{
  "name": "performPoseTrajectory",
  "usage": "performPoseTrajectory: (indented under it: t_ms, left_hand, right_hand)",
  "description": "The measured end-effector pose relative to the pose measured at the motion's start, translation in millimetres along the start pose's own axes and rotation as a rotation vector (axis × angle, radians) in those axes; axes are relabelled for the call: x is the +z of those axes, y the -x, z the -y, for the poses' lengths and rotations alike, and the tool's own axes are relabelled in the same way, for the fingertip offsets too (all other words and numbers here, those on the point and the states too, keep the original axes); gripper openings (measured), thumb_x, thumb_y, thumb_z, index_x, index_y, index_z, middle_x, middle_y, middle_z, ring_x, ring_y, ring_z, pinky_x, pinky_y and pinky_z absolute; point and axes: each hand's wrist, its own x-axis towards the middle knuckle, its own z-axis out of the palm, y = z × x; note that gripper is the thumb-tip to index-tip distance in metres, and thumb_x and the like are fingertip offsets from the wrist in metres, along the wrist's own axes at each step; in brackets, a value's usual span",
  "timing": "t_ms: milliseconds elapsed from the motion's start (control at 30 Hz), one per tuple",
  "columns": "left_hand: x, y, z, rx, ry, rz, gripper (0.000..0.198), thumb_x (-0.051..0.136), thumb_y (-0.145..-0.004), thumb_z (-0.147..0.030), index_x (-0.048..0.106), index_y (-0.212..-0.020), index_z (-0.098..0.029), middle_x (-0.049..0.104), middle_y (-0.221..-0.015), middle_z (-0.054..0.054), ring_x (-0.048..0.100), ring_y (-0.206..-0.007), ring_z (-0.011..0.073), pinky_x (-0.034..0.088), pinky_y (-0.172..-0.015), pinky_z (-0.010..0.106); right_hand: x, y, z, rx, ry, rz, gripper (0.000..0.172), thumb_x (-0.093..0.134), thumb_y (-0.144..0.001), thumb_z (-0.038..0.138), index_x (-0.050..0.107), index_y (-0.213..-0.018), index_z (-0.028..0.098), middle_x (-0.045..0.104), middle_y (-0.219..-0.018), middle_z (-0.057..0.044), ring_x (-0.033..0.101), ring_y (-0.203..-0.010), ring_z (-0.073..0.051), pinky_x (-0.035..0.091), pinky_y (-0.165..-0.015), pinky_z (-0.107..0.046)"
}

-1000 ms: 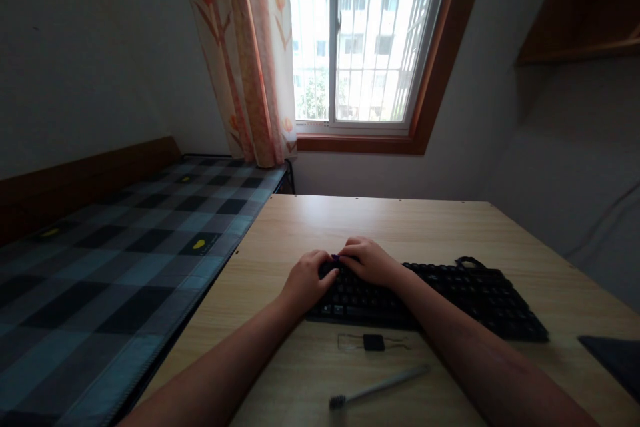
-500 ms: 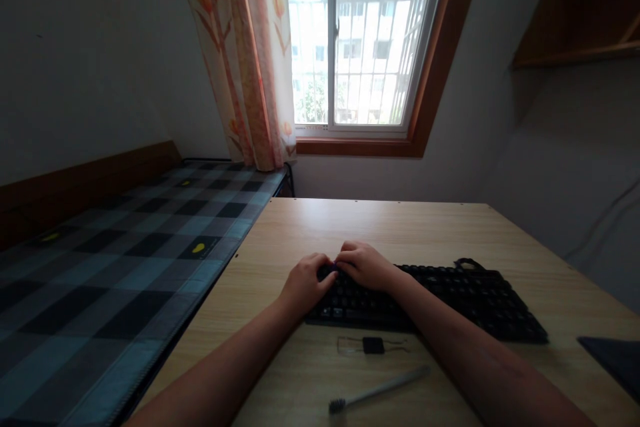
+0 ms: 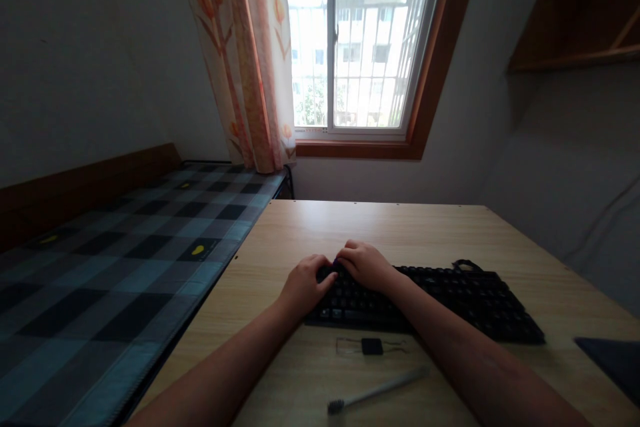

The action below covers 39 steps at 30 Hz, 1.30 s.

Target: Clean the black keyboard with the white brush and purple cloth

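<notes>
A black keyboard (image 3: 467, 303) lies across the table, its left part partly covered by my hands and forearm. My left hand (image 3: 306, 283) is curled at the keyboard's upper left corner, thumb and fingers bent toward each other. Against it, from the right, my right hand (image 3: 365, 265) rests over the keys with its fingers bent together. Between the fingertips shows a small dark purple thing (image 3: 336, 263), too small to name. Just in front of the keyboard lies a keycap puller (image 3: 372, 346) with a black grip and wire loops. Nearer to me is a grey-handled brush (image 3: 377, 391) with dark bristles.
The wooden table (image 3: 400, 227) reaches toward the window (image 3: 370, 67). A dark flat object (image 3: 613, 363) sits at the right edge. To the left is a bed with a checked cover (image 3: 165, 260). A cable loop (image 3: 467, 265) rises behind the keyboard.
Both hands stay at the same corner of the keyboard, with only a very slight shift of the fingers. The whole view has moved a little.
</notes>
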Motion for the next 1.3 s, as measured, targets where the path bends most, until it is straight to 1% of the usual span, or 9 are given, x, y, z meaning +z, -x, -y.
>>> performPoseTrajectory:
  t_ms: [167, 333, 467, 533, 600, 767, 933, 1133, 1300]
  left_hand:
    - [-2.8, -0.3, -2.7, 0.012, -0.022, 0.012, 0.010, 0.064, -0.086, -0.028, 0.068, -0.093, -0.023, 0.071, -0.094, 0.005, 0.065, -0.094, 0.0250, 0.051, -0.085, 0.037]
    - [-4.4, 0.4, -3.2, 0.019, -0.037, -0.001, 0.016, 0.064, -0.086, -0.030, 0.068, -0.100, -0.023, 0.072, -0.099, 0.006, 0.066, -0.097, 0.0260, 0.051, -0.087, 0.039]
    - [-2.4, 0.6, 0.0, -0.009, -0.027, -0.009, 0.024, 0.065, -0.086, -0.031, 0.067, -0.108, -0.022, 0.073, -0.106, 0.007, 0.067, -0.101, 0.0266, 0.052, -0.091, 0.040]
    - [-1.6, 0.4, 1.1, -0.019, -0.017, -0.013, 0.027, 0.066, -0.086, -0.031, 0.066, -0.111, -0.021, 0.073, -0.109, 0.008, 0.067, -0.103, 0.0269, 0.052, -0.092, 0.040]
    - [-1.4, 0.2, 1.2, -0.021, -0.015, -0.014, 0.028, 0.067, -0.085, -0.032, 0.067, -0.111, -0.021, 0.073, -0.109, 0.008, 0.067, -0.102, 0.0270, 0.052, -0.092, 0.041]
    - [-2.9, -0.2, -0.3, -0.011, -0.025, -0.008, 0.023, 0.067, -0.085, -0.032, 0.068, -0.106, -0.022, 0.073, -0.105, 0.006, 0.067, -0.100, 0.0265, 0.052, -0.089, 0.039]
    - [-3.0, -0.5, -0.4, -0.028, -0.040, 0.006, 0.023, 0.068, -0.085, -0.032, 0.068, -0.106, -0.022, 0.073, -0.104, 0.006, 0.067, -0.099, 0.0266, 0.052, -0.087, 0.039]
    - [-2.1, -0.6, -0.7, -0.026, -0.038, 0.009, 0.024, 0.067, -0.086, -0.032, 0.068, -0.107, -0.020, 0.073, -0.105, 0.007, 0.067, -0.099, 0.0265, 0.051, -0.088, 0.039]
    - [-3.1, -0.8, -1.8, -0.028, -0.036, 0.017, 0.025, 0.067, -0.086, -0.032, 0.068, -0.108, -0.020, 0.073, -0.107, 0.007, 0.067, -0.100, 0.0270, 0.051, -0.089, 0.040]
  right_hand:
    - [-1.6, 1.7, 1.0, -0.028, -0.038, -0.032, 0.019, 0.058, -0.096, 0.022, 0.077, -0.097, 0.021, 0.068, -0.094, -0.006, 0.061, -0.085, -0.018, 0.044, -0.078, -0.029]
    - [-11.8, 0.8, -0.9, -0.024, -0.016, -0.042, 0.019, 0.060, -0.094, 0.023, 0.078, -0.092, 0.021, 0.071, -0.090, -0.007, 0.061, -0.084, -0.018, 0.044, -0.077, -0.030]
    - [-29.2, -0.3, -8.9, -0.011, -0.033, 0.054, 0.018, 0.063, -0.090, 0.026, 0.080, -0.091, 0.021, 0.072, -0.087, -0.006, 0.062, -0.078, -0.018, 0.043, -0.072, -0.029]
    - [-36.4, -0.1, -13.2, -0.036, -0.068, 0.119, 0.018, 0.065, -0.089, 0.024, 0.081, -0.095, 0.023, 0.072, -0.088, -0.005, 0.063, -0.078, -0.017, 0.043, -0.071, -0.028]
    - [-40.1, 0.7, -16.5, -0.063, -0.090, 0.149, 0.020, 0.065, -0.088, 0.023, 0.081, -0.100, 0.026, 0.072, -0.089, -0.004, 0.063, -0.079, -0.017, 0.044, -0.072, -0.028]
    - [-39.0, 2.6, -18.5, -0.083, -0.106, 0.163, 0.023, 0.063, -0.090, 0.022, 0.081, -0.103, 0.027, 0.073, -0.092, -0.004, 0.064, -0.081, -0.017, 0.045, -0.075, -0.028]
    - [-43.9, 3.7, -12.9, -0.126, -0.126, 0.230, 0.022, 0.060, -0.093, 0.025, 0.081, -0.100, 0.023, 0.074, -0.096, -0.005, 0.065, -0.083, -0.017, 0.046, -0.078, -0.027]
    - [-51.1, 3.9, -9.6, -0.130, -0.162, 0.319, 0.023, 0.062, -0.094, 0.032, 0.081, -0.105, 0.023, 0.072, -0.100, -0.006, 0.064, -0.085, -0.017, 0.046, -0.079, -0.027]
    - [-48.5, 3.0, -17.1, -0.120, -0.187, 0.314, 0.024, 0.063, -0.094, 0.031, 0.080, -0.109, 0.025, 0.072, -0.098, -0.006, 0.064, -0.085, -0.018, 0.047, -0.079, -0.028]
